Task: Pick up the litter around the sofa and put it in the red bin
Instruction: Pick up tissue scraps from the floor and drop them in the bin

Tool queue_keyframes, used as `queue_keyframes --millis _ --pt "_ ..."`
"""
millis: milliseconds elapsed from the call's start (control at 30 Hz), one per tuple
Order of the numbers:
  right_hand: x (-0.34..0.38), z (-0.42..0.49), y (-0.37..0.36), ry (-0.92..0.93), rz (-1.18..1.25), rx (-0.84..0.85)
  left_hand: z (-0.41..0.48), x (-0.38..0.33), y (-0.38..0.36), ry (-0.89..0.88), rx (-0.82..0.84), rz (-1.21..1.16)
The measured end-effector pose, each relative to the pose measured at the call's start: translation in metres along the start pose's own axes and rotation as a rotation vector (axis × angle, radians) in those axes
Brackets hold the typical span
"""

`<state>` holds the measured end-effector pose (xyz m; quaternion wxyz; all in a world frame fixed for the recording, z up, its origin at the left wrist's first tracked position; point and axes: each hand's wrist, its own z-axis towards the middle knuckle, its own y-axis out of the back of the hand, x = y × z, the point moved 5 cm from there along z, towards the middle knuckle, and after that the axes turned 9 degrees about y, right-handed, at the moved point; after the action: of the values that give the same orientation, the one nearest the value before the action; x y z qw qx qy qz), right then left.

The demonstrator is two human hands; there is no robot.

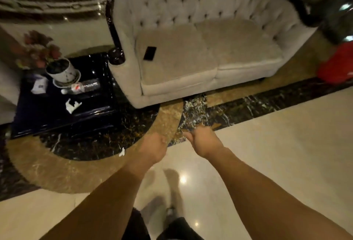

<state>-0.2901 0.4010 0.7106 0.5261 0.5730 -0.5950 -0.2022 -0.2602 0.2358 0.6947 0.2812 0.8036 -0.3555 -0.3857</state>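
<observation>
Dim, warm light — blurred, warped edges (floor glare).

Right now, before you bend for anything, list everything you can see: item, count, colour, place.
sofa: 1, pale grey tufted, dark frame, centre back.
phone-like slab: 1, black, on the sofa's left cushion.
side table: 1, glossy dark, left of the sofa.
potted plant: 1, white pot with reddish leaves, on the table.
plastic bottle: 1, clear with a red-white label, lying on the table.
crumpled paper: 1, white, near the table's front edge.
packet: 1, whitish, on the table's left; too blurred to identify.
floor scrap: 1, white, on the dark marble by the left hand.
red bin: 1, red, right of the sofa.
left hand: empty, loosely curled.
right hand: empty, fingers open.
</observation>
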Motion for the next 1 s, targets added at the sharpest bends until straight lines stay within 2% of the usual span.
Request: queue_keyframes --millis 267,367,433,500,600,800,1000 --pt "-0.053 -0.035 0.138 -0.115 -0.142 -0.308 -0.007 -0.156 0.040 -0.243 0.022 0.245" --pt "-0.089 -0.034 0.161 -0.219 -0.150 -0.294 0.009 -0.208 0.039 -0.342 -0.009 0.372" --pt "-0.117 -0.028 0.170 -0.290 -0.072 -0.260 0.026 -0.242 0.031 -0.400 -0.019 0.447" --pt "-0.151 -0.014 0.184 -0.365 0.027 -0.258 0.052 -0.285 0.017 -0.452 0.003 0.468" --pt "-0.177 0.001 0.202 -0.380 0.068 -0.264 0.073 -0.328 0.003 -0.531 0.038 0.461" --pt "-0.296 0.032 0.290 -0.566 0.142 -0.430 0.153 -0.494 -0.031 -0.652 0.191 0.571" --pt "-0.429 0.003 0.339 -0.760 0.166 -0.517 0.179 -0.642 -0.089 -0.712 0.298 0.657"
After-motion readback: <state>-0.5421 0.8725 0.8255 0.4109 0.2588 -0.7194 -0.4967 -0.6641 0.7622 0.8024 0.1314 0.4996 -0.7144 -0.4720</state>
